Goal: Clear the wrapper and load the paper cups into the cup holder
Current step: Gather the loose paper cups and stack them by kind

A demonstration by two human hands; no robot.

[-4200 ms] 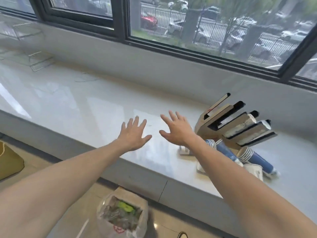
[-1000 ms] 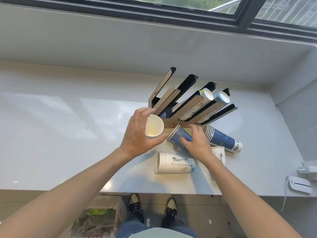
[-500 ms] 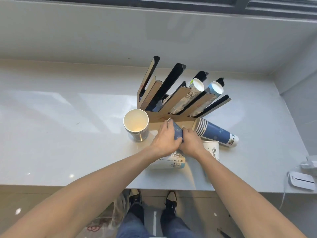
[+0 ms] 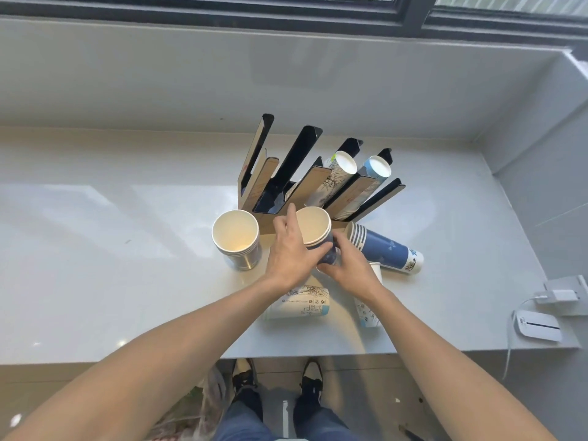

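Holding one cup stack two-handed

Both forearms extended forward, left hand and right hand clasped close together

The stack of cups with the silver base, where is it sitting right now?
The silver-based cup stack stands upright on the white counter, left of both hands, just in front of the cup holder's left end.

An upright cup stack stands left of the cup holder; a lying stack is right
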